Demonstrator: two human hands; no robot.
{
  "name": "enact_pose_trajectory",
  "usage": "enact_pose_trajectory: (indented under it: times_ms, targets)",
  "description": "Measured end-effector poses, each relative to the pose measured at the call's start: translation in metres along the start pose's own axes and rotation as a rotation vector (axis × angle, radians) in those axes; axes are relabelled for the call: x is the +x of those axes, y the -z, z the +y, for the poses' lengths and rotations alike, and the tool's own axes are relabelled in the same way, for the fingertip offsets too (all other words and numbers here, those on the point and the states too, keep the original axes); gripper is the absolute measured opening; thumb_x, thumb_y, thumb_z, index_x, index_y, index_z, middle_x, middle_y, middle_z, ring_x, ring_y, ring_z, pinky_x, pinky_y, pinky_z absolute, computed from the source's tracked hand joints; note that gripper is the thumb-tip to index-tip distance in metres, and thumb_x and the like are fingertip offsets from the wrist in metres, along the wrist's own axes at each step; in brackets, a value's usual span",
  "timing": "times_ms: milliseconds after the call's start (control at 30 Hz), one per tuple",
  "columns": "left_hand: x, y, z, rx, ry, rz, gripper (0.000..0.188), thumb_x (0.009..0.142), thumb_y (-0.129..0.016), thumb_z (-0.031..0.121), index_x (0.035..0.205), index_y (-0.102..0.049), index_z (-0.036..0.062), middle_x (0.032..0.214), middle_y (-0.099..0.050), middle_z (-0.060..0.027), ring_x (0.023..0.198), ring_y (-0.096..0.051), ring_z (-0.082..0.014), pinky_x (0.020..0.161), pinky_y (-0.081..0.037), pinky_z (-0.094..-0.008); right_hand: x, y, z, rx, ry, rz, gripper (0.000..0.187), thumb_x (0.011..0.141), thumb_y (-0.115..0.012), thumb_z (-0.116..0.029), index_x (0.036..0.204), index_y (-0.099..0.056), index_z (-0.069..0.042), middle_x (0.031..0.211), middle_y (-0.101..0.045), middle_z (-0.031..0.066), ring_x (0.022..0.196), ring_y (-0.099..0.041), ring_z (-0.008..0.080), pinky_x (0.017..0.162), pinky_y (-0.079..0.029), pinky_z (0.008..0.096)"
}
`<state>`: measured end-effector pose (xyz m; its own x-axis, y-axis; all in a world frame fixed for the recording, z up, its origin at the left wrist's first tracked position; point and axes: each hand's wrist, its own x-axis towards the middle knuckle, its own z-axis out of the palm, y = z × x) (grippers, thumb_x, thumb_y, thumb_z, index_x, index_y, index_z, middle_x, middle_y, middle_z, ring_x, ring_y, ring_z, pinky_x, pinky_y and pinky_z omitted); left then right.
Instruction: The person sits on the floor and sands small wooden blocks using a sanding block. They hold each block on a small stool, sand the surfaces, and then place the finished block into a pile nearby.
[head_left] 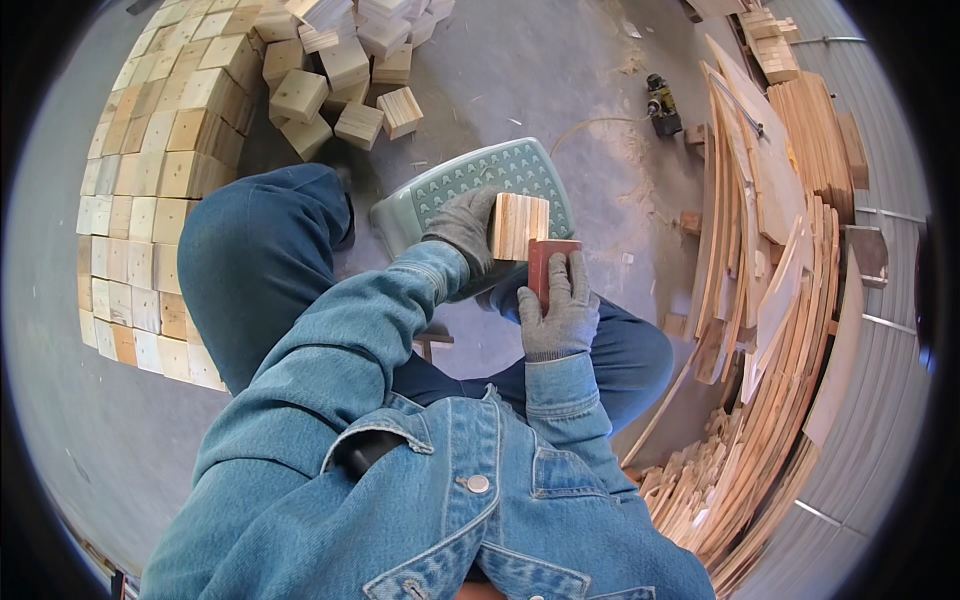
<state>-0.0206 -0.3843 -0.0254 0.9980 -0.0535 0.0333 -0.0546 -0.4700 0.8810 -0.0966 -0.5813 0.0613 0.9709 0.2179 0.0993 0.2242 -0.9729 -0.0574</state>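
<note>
My left hand [466, 228], in a grey glove, grips a squared wooden block [520, 226] with striped, layered grain by its left side. In my right hand [562, 305], also gloved, is a reddish-brown sanding block [540, 268]. Its upper end meets or overlaps the wooden block's lower right corner; whether it presses on the wood I cannot tell. Both hands are above the near part of a pale green plastic step stool [490, 172] with a studded top, between my knees.
Stacked wooden blocks [150, 190] form a wall on the left. Several loose blocks [345, 65] lie in a heap beyond my left knee. A cordless drill [662, 105] stands on the floor at the far right. Long boards and offcuts [770, 370] pile up along the corrugated wall [880, 320].
</note>
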Motion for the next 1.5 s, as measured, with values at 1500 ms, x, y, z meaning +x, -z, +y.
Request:
enact_pose_trajectory:
  times_ms: [1500]
  targets:
    - [0.006,-0.007,-0.009,-0.020,0.012,-0.058,0.085,0.068,-0.092,0.043,0.140,-0.056,0.0153,0.135,-0.063,-0.0189,0.131,-0.059,-0.0402,0.116,-0.046,-0.0464,0.026,-0.034,0.042,0.569,-0.100,0.058,0.069,0.090,-0.078,-0.020,0.150,-0.055,0.005,0.156,-0.052,0.0272,0.146,-0.051,0.0400,0.123,-0.041,0.0444]
